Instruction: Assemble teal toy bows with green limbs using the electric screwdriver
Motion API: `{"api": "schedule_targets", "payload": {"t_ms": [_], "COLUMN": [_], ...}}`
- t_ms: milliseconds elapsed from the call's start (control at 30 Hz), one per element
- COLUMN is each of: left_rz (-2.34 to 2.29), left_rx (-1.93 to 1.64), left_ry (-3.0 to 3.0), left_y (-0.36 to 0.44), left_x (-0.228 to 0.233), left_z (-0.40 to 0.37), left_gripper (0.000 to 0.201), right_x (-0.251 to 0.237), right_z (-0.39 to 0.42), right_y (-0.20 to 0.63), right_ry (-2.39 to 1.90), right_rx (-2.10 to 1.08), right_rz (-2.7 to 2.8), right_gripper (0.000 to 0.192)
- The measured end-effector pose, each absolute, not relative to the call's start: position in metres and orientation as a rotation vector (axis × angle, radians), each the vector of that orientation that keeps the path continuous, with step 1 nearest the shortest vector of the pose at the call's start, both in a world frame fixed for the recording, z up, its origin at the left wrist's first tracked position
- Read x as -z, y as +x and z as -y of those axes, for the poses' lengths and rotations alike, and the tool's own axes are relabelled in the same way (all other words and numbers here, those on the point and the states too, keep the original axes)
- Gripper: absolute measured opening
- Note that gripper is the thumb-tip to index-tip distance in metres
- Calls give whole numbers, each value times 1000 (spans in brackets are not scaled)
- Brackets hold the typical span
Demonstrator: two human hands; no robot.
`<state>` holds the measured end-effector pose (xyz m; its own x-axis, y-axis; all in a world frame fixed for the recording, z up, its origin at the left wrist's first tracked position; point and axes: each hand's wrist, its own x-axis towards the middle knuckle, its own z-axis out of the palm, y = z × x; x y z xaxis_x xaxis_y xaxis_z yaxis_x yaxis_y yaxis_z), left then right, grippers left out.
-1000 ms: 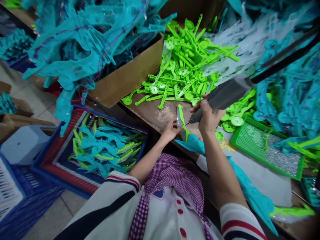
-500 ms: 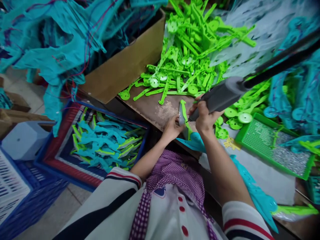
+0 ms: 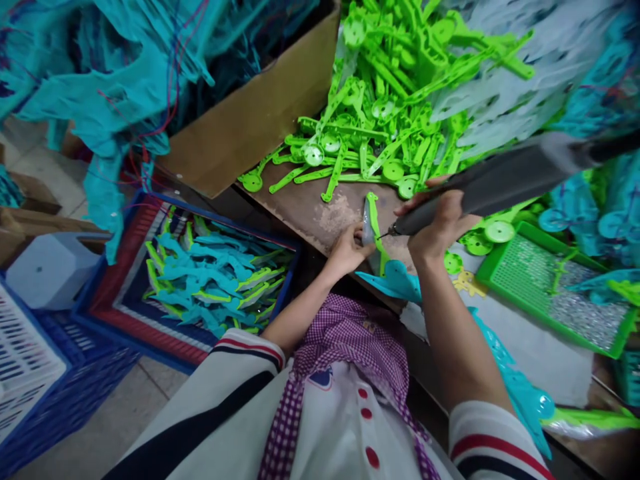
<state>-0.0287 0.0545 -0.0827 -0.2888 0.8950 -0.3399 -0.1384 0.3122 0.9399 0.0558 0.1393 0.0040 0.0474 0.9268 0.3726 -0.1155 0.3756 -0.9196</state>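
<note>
My right hand (image 3: 440, 223) is wrapped round a dark grey electric screwdriver (image 3: 505, 177), tilted with its bit pointing left and down. The bit's tip is close beside a green plastic part (image 3: 374, 217); whether it touches, I cannot tell. My left hand (image 3: 349, 250) pinches this green part together with a translucent whitish piece (image 3: 368, 230) fixed along its left side. At the lower end, the green part meets a turquoise plastic piece (image 3: 395, 281) lying at the table's front edge. My left fingertips are partly hidden behind the part.
Loose green parts (image 3: 380, 127) are heaped at the back. A green basket (image 3: 530, 287) of small metal screws stands right. At left, a blue crate (image 3: 185, 357) holds turquoise-and-green assemblies. A cardboard box (image 3: 255, 127) overflows with turquoise pieces. Another turquoise piece (image 3: 520, 393) lies along the front right.
The screwdriver has pulled back to the right and tipped flatter, so its bit now shows. My left hand keeps its grip on the green part; the view has shifted slightly.
</note>
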Motion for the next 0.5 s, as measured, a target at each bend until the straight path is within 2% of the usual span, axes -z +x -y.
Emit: {"api": "schedule_targets", "payload": {"t_ms": [167, 500], "left_rz": [-1504, -1534], "left_rx": [-1188, -1175], "left_ry": [730, 765], "left_y": [-30, -30], "left_x": [79, 80], "left_z": [-51, -49], "left_gripper": [53, 51], "right_x": [-12, 16], "right_z": [-136, -132], "right_y": [61, 61], "right_ry": [-797, -823], "right_rx": [-880, -912], "right_rz": [1274, 1352], "right_gripper": [40, 48]}}
